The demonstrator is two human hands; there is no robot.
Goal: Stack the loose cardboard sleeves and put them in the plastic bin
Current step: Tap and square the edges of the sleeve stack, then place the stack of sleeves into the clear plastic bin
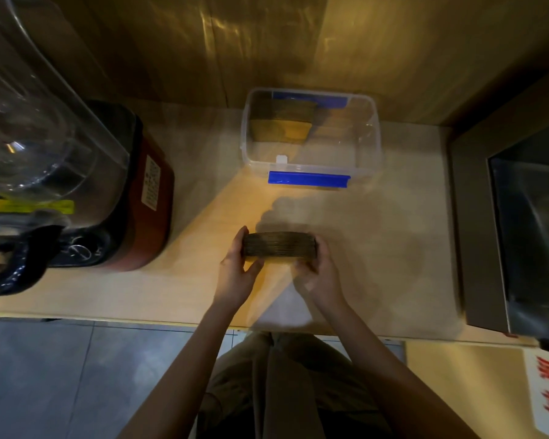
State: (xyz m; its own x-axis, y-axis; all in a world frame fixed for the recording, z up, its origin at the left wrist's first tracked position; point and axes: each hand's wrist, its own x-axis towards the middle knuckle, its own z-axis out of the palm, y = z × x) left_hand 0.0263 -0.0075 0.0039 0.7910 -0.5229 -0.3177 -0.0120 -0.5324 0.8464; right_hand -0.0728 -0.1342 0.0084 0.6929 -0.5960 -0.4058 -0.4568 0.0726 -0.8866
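pale wood-grain counter (377, 248), grey tile floor | left hand (238, 274) and right hand (319, 270) fingers clamped on brown cardboard sleeve stack (279, 245) above counter | clear plastic bin (373, 147) beyond, sleeves inside | red-black blender (133, 191) left, steel sink (533, 236) right

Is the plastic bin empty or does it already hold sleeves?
Not empty: the lidless plastic bin holds cardboard sleeves at its far left side.

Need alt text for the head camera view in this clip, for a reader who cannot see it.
Two bare hands, left hand and right hand, grip the ends of a stack of cardboard sleeves over a light wooden counter. Beyond it stands an open clear plastic bin with blue latches, sleeves already inside; a blender sits left.
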